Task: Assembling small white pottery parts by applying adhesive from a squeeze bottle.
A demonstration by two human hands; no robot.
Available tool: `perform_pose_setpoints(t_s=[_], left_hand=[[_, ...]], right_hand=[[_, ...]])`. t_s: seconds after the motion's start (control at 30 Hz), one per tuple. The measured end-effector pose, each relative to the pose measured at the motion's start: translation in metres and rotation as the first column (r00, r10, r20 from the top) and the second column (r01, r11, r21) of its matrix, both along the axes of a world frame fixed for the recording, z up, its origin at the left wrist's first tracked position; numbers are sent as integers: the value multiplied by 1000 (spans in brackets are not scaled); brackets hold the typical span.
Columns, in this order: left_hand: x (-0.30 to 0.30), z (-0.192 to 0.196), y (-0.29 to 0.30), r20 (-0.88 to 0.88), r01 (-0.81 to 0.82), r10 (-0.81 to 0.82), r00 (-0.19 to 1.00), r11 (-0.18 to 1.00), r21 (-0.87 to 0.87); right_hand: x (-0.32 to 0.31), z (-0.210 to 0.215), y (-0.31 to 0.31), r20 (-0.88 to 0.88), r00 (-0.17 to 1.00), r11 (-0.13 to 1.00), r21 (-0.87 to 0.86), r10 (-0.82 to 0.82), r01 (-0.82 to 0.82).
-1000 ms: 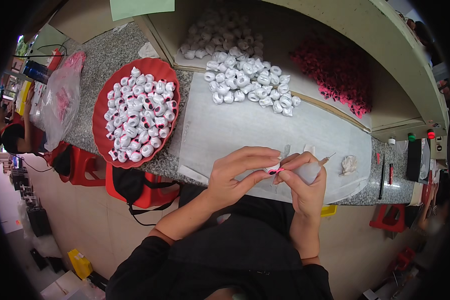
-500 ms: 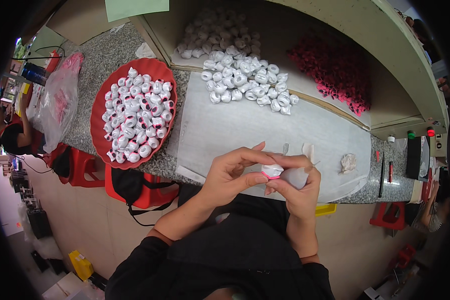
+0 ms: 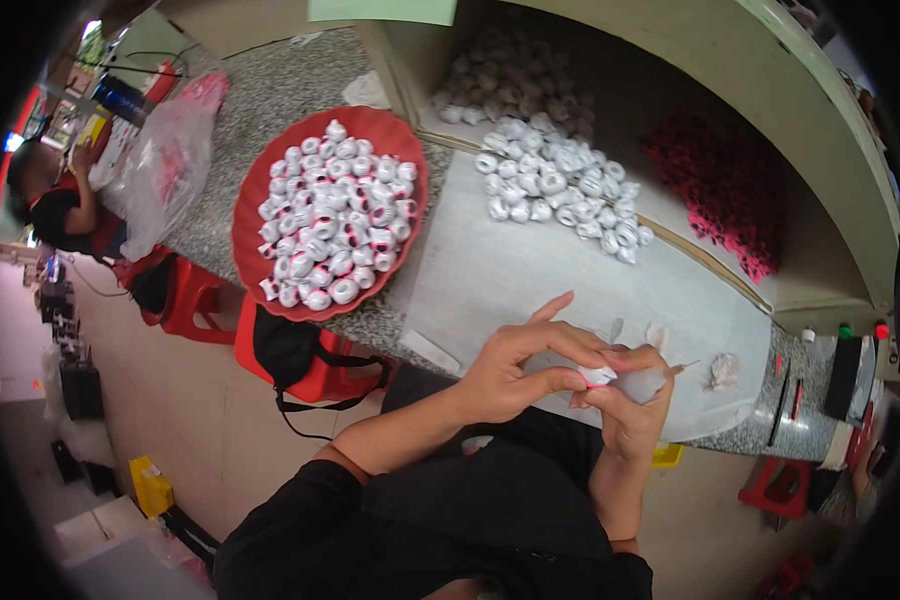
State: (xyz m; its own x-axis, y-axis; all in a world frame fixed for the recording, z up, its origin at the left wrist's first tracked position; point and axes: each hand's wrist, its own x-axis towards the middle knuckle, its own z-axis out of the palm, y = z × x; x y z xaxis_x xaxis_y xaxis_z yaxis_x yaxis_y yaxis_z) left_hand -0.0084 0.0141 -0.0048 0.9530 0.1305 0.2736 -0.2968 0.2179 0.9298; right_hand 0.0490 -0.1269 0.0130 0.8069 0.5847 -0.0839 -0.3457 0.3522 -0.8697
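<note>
Between the fingertips of both my hands is a small glossy white figure piece (image 3: 598,376) with a pink edge, partly covered by the fingers. My left hand (image 3: 520,375) pinches it with thumb and forefinger, the forefinger lying over the top. From the other side, my right hand (image 3: 630,410) grips the same piece with thumb and forefinger. Tucked in the right palm is a translucent squeeze bottle (image 3: 643,386) with a thin needle-like tip pointing right. Both hands are above the near edge of a white paper sheet (image 3: 530,290).
A red scalloped bowl (image 3: 245,215) full of pink-trimmed white pieces stands left. White pieces (image 3: 560,185) are heaped at the shelf opening, pink-and-black pieces (image 3: 720,190) farther right. Crumpled paper (image 3: 724,371) and a black stick-like tool (image 3: 779,408) lie right. Another person (image 3: 60,200) sits far left.
The whole view has shifted, so the bench appears lower and farther right. Both hands keep hold of the white piece, and less of its pink edge shows now.
</note>
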Motion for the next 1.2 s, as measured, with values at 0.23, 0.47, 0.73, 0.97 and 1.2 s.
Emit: perform_pose_setpoints(t_s=[0.23, 0.47, 0.73, 0.97, 1.2], left_hand=[[-12, 12, 27, -2, -69, 70, 998, 994, 83], [-25, 33, 117, 364, -687, 788, 496, 99, 720], [94, 1, 50, 420, -432, 137, 897, 77, 898], [84, 8, 35, 139, -282, 257, 956, 687, 669], [39, 8, 7, -283, -28, -88, 955, 923, -383]], right_hand=[[5, -4, 9, -26, 977, 977, 4, 212, -212], [23, -11, -20, 9, 1000, 996, -83, 12, -11], [16, -1, -34, 50, 997, 995, -73, -63, 66], [16, 1, -46, 92, 977, 977, -69, -193, 200], [11, 10, -44, 181, 911, 921, -56, -370, 385]])
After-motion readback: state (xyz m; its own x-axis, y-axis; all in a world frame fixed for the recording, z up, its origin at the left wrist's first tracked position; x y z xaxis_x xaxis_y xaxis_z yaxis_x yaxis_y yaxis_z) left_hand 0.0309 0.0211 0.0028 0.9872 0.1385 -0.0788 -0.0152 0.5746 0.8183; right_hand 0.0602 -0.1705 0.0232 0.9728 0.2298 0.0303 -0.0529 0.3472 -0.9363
